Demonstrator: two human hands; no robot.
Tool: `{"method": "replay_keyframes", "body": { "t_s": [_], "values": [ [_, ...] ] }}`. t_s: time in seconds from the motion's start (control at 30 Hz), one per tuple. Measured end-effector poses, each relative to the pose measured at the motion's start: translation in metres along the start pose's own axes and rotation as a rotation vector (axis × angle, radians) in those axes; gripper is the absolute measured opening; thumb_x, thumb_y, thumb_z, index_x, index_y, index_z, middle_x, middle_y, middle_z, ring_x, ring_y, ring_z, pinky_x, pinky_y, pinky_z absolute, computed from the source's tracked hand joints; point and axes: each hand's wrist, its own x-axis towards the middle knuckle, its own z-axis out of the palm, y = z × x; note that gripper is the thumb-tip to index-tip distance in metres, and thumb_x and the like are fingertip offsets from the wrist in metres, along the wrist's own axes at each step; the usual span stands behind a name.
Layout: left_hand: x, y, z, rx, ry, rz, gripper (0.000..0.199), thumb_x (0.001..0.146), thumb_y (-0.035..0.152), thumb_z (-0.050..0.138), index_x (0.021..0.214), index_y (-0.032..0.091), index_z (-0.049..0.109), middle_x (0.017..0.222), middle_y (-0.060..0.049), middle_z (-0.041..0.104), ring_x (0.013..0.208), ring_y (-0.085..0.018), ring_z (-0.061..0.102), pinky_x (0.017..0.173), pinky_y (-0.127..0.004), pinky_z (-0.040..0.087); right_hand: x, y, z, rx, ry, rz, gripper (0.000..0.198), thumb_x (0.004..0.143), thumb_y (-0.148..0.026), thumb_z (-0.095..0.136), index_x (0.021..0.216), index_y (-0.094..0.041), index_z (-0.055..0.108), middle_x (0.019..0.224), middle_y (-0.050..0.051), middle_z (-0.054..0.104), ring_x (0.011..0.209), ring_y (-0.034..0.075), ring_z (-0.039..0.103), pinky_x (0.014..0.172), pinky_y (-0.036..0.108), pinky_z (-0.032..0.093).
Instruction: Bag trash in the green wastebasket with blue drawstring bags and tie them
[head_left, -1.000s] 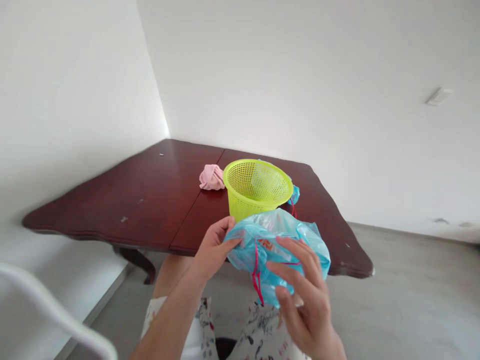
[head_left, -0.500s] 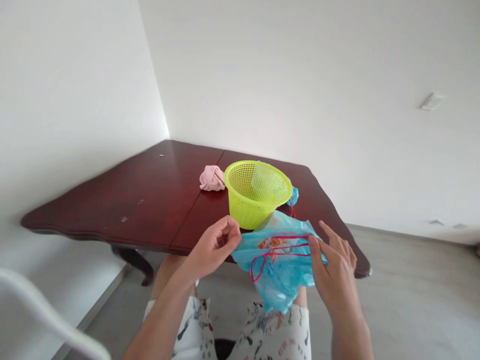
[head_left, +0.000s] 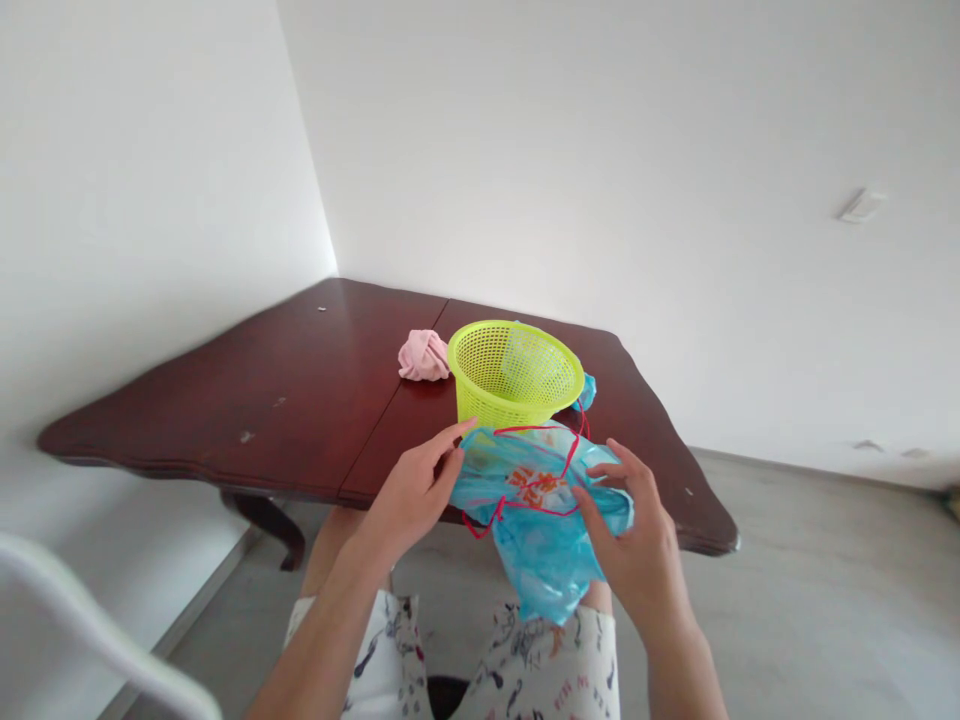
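A translucent blue plastic drawstring bag (head_left: pixel 544 560) with red cords and orange printing hangs over the table's front edge, above my lap. My left hand (head_left: pixel 420 480) grips the bag's left edge between thumb and fingers. At the bag's right side, my right hand (head_left: pixel 634 530) holds its mouth, the thumb by the red cord and the fingers curved around the plastic. The mouth is spread, and its cords lie in loose loops. Just behind the bag stands a yellow-green plastic basket (head_left: pixel 480 400), its lower front hidden by the bag.
A crumpled pink cloth (head_left: pixel 424 356) lies left of the basket on the dark red wooden table (head_left: pixel 247 385). More blue plastic (head_left: pixel 588 391) with a red cord shows behind the basket's right side. White walls (head_left: pixel 562 150) border the table. A curved white bar (head_left: pixel 97 625) crosses the lower left.
The bag's mouth has opened wider, its far rim lifting toward the basket. My right hand has moved left and inward, with its fingers more curled. My left hand has shifted slightly left.
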Motion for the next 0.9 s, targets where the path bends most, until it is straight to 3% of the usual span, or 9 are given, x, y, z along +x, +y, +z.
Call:
{"method": "replay_keyframes", "body": {
  "t_s": [0.1, 0.17, 0.23, 0.4, 0.57, 0.6, 0.67, 0.77, 0.9],
  "values": [
    [-0.003, -0.003, -0.002, 0.02, -0.017, 0.016, 0.042, 0.124, 0.038, 0.058, 0.159, 0.028, 0.078, 0.127, -0.009, 0.091, 0.099, -0.026, 0.086, 0.09, -0.035, 0.065, -0.005, 0.01, 0.018, -0.005, -0.116, 0.038, 0.049, 0.104, -0.05, 0.088, 0.147, -0.029, 0.078, 0.114, 0.006, 0.086, 0.1, 0.029, 0.082, 0.088, 0.042, 0.065],
    [-0.004, -0.006, -0.007, 0.039, -0.01, 0.056, 0.035, 0.124, 0.036, 0.056, 0.144, 0.028, 0.084, 0.129, -0.01, 0.09, 0.111, -0.027, 0.085, 0.099, -0.037, 0.064, -0.007, 0.015, 0.024, -0.011, -0.158, 0.028, 0.02, 0.107, -0.043, 0.08, 0.118, -0.027, 0.084, 0.1, 0.004, 0.083, 0.089, 0.026, 0.078, 0.081, 0.038, 0.061],
    [-0.004, -0.013, -0.013, 0.059, -0.005, 0.08, 0.035, 0.124, 0.032, 0.053, 0.132, 0.027, 0.087, 0.129, -0.011, 0.089, 0.119, -0.028, 0.083, 0.105, -0.039, 0.062, -0.007, 0.019, 0.023, -0.022, -0.123, 0.042, 0.017, 0.109, -0.04, 0.074, 0.1, -0.026, 0.08, 0.091, 0.002, 0.079, 0.081, 0.023, 0.075, 0.076, 0.035, 0.056],
    [-0.009, -0.019, -0.019, 0.118, 0.044, -0.004, 0.034, 0.122, 0.03, 0.053, 0.119, 0.027, 0.086, 0.12, -0.007, 0.085, 0.112, -0.027, 0.081, 0.1, -0.039, 0.06, -0.004, 0.014, 0.01, 0.013, 0.14, 0.112, 0.019, 0.112, -0.044, 0.073, 0.107, -0.026, 0.076, 0.094, 0.001, 0.079, 0.086, 0.022, 0.075, 0.082, 0.034, 0.057],
    [-0.034, 0.03, -0.01, 0.009, 0.373, 0.194, 0.028, 0.122, 0.026, 0.053, 0.126, 0.027, 0.082, 0.126, -0.011, 0.082, 0.118, -0.029, 0.078, 0.106, -0.043, 0.063, -0.003, -0.012, 0.006, 0.224, 0.161, 0.097, 0.017, 0.112, -0.042, 0.079, 0.112, -0.025, 0.078, 0.097, 0.002, 0.08, 0.086, 0.019, 0.076, 0.078, 0.029, 0.059],
    [-0.039, 0.044, -0.008, -0.017, 0.338, 0.3, 0.03, 0.122, 0.023, 0.053, 0.127, 0.028, 0.082, 0.126, -0.011, 0.083, 0.119, -0.029, 0.079, 0.106, -0.044, 0.064, -0.003, -0.017, 0.005, 0.273, 0.143, 0.097, 0.017, 0.111, -0.041, 0.08, 0.112, -0.025, 0.079, 0.097, 0.003, 0.08, 0.085, 0.019, 0.076, 0.077, 0.028, 0.059],
    [-0.043, 0.069, -0.001, -0.051, 0.062, 0.484, 0.035, 0.12, 0.019, 0.052, 0.133, 0.03, 0.083, 0.128, -0.01, 0.086, 0.118, -0.029, 0.082, 0.106, -0.044, 0.066, -0.002, -0.025, 0.002, 0.374, 0.116, 0.121, 0.017, 0.11, -0.04, 0.083, 0.113, -0.024, 0.08, 0.098, 0.004, 0.082, 0.084, 0.018, 0.076, 0.072, 0.026, 0.059],
    [-0.035, 0.085, 0.013, 0.029, -0.357, 0.449, 0.037, 0.124, 0.024, 0.052, 0.145, 0.031, 0.082, 0.137, -0.008, 0.089, 0.122, -0.029, 0.085, 0.107, -0.043, 0.069, 0.002, -0.035, -0.01, 0.586, 0.108, 0.189, 0.02, 0.107, -0.039, 0.09, 0.115, -0.024, 0.08, 0.105, 0.007, 0.084, 0.083, 0.018, 0.077, 0.066, 0.024, 0.059],
    [-0.021, 0.073, 0.03, 0.294, -0.316, 0.194, 0.041, 0.128, 0.039, 0.049, 0.155, 0.025, 0.076, 0.151, -0.013, 0.085, 0.135, -0.034, 0.083, 0.118, -0.052, 0.068, 0.014, -0.048, -0.028, 0.845, 0.185, 0.241, 0.019, 0.102, -0.034, 0.095, 0.11, -0.024, 0.08, 0.109, 0.006, 0.084, 0.084, 0.017, 0.079, 0.072, 0.024, 0.066]
  ]
}}
